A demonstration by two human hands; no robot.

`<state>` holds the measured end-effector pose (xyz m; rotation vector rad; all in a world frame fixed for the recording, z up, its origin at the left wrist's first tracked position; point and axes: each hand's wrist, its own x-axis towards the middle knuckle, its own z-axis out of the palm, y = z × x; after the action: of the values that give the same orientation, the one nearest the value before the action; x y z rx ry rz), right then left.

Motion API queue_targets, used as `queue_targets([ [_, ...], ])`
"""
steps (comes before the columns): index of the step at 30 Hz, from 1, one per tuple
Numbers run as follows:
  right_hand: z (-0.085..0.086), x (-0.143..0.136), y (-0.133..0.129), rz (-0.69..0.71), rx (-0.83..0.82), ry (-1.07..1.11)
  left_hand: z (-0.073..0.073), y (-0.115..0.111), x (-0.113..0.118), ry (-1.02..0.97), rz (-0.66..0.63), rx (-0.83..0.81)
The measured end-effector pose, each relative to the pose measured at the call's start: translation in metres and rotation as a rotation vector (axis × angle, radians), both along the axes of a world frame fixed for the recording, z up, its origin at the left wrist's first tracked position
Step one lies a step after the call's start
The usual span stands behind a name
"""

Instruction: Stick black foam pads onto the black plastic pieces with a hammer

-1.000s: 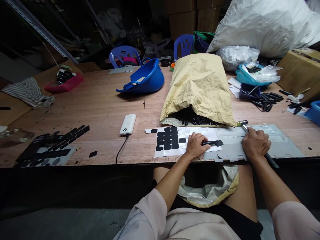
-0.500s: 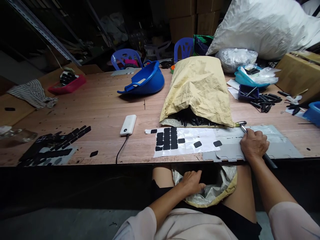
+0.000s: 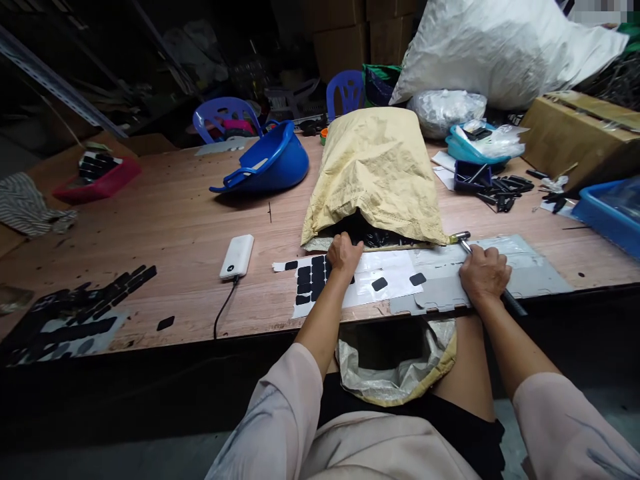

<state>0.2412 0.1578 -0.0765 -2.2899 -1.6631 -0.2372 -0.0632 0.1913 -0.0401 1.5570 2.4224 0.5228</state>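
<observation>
My right hand [image 3: 485, 275] is closed around a hammer [image 3: 514, 303] with a metal shaft and a dark grip. Its small head lies by the sack's front right corner, over a grey sheet [image 3: 530, 267]. My left hand [image 3: 345, 253] is at the mouth of a yellow paper sack [image 3: 375, 160], where many small black parts [image 3: 385, 238] show inside. Its fingertips are hidden, so I cannot tell whether they grip anything. Beneath that forearm lies a white sheet [image 3: 357, 293] with rows of black rounded stickers [image 3: 304, 280]. On my lap rests another opened sack [image 3: 395, 393].
A white power bank [image 3: 237, 257] with a cable lies left of the sheet. Behind it is a blue basket [image 3: 280, 160]. Black pieces [image 3: 115, 293] are piled at far left. On the right are a teal basin [image 3: 480, 147], black handles [image 3: 505, 193] and a cardboard box [image 3: 580, 137].
My left hand has moved up from the lap sack to the mouth of the yellow sack on the table. The right hand keeps hold of the hammer. The view has turned slightly right.
</observation>
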Motion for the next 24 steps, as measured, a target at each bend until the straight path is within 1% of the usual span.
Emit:
queue_targets([
  [2,0.001,-0.001,0.000,0.003,0.009,0.008,-0.005,0.001,-0.002,0.007,-0.006,-0.050],
  [4,0.001,-0.001,0.000,0.007,0.018,0.013,-0.007,-0.007,-0.006,0.000,-0.008,-0.063],
  [7,0.001,-0.001,0.000,0.007,0.012,0.019,-0.008,-0.029,-0.010,-0.026,-0.009,0.004],
  [8,0.000,-0.001,0.000,0.009,0.013,0.019,-0.010,-0.037,-0.008,-0.047,-0.041,0.048],
  [9,0.000,0.000,0.000,0.013,0.017,0.019,-0.013,-0.045,-0.005,-0.080,-0.105,0.095],
  [11,-0.001,0.001,0.000,0.021,0.036,0.016,-0.020,-0.060,0.006,-0.172,-0.306,0.171],
  [13,-0.001,0.001,0.000,0.019,0.052,0.017,-0.030,-0.069,0.021,-0.248,-0.528,0.193],
  [14,-0.001,0.001,0.000,0.014,0.054,0.019,-0.035,-0.071,0.028,-0.262,-0.610,0.189],
  [16,-0.001,0.000,-0.001,-0.002,0.050,0.026,-0.043,-0.072,0.039,-0.258,-0.694,0.173],
  [18,-0.001,-0.001,-0.002,-0.022,0.044,0.034,-0.049,-0.071,0.044,-0.268,-0.699,0.169],
  [20,-0.001,-0.001,-0.001,-0.038,0.049,0.049,-0.053,-0.069,0.044,-0.308,-0.669,0.178],
  [24,-0.001,0.006,0.003,-0.027,0.033,0.103,-0.055,-0.067,0.040,-0.379,-0.632,0.167],
])
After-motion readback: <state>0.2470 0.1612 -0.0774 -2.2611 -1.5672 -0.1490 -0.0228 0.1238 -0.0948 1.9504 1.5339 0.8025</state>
